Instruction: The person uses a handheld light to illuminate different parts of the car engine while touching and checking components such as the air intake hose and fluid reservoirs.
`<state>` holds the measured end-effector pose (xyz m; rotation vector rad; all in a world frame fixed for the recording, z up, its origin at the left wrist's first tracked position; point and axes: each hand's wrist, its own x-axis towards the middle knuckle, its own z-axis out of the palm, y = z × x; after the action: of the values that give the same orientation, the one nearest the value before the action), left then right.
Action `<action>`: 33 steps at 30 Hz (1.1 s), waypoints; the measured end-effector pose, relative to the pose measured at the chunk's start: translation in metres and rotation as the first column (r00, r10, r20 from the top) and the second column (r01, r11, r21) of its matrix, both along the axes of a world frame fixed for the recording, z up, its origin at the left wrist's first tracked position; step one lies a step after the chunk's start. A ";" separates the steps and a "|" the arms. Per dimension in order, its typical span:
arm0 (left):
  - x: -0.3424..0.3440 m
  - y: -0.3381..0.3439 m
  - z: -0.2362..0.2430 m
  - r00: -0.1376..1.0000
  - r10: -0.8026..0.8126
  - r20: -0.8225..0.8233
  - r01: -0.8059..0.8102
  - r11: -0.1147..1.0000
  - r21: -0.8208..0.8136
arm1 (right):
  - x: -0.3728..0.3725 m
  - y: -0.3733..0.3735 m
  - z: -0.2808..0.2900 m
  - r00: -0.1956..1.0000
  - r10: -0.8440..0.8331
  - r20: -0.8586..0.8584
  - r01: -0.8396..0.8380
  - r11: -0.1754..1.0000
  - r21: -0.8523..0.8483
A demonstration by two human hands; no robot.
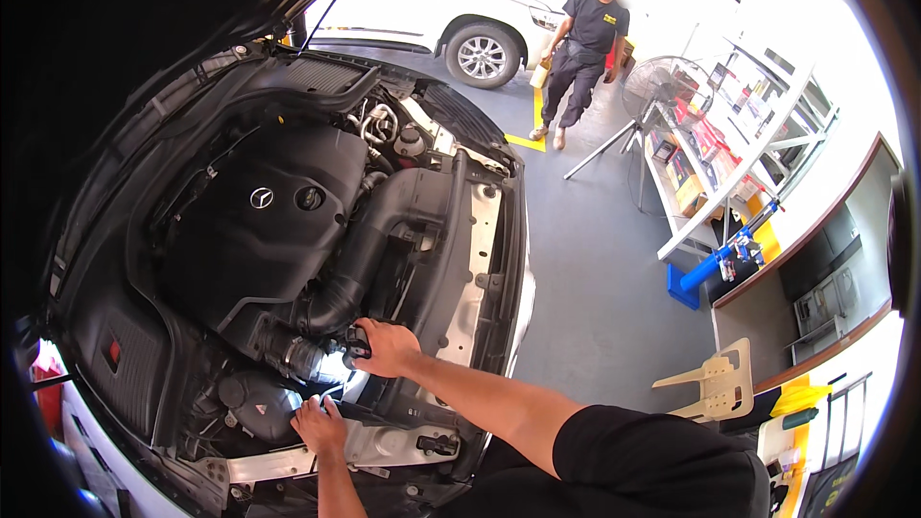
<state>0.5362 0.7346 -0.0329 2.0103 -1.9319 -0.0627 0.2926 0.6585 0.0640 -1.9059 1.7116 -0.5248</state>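
Observation:
An engine bay lies in front of me under a raised hood. In my right hand [388,348] is a small black work light [358,341], its bright glare falling beside the intake pipe clamp [302,359]. Lower down, my left hand [319,425] has its fingers bent beside a round black reservoir [257,407], close above the silver front crossmember [278,461]. What those fingertips grip, if anything, is too small to make out. Behind both hands are a ribbed black air duct [336,302] and the large black engine cover [254,221].
The raised hood [182,29] hangs over the far left. A person [587,38] in dark clothes carries a yellowish container near a white car [413,14]. To the right stand a fan [667,86], a shelf rack [715,182], a blue jack [715,269] and a beige chair [720,379].

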 end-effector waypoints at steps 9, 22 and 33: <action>0.000 0.000 0.006 1.000 0.018 0.025 -0.019 1.000 0.011 | -0.002 -0.001 0.009 0.996 0.084 -0.004 -0.084 0.996 0.005; -0.008 -0.001 0.000 1.000 0.004 0.006 -0.004 1.000 0.000 | -0.010 0.004 0.002 0.998 0.039 -0.044 -0.038 0.999 0.017; -0.006 -0.007 0.013 0.995 0.030 -0.095 -0.022 0.996 0.084 | -0.002 -0.004 0.008 0.994 -0.015 -0.105 0.030 0.989 0.145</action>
<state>0.5300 0.7273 -0.0195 2.0445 -1.8721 -0.2325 0.2901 0.6544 0.0721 -1.8400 1.7868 -0.3040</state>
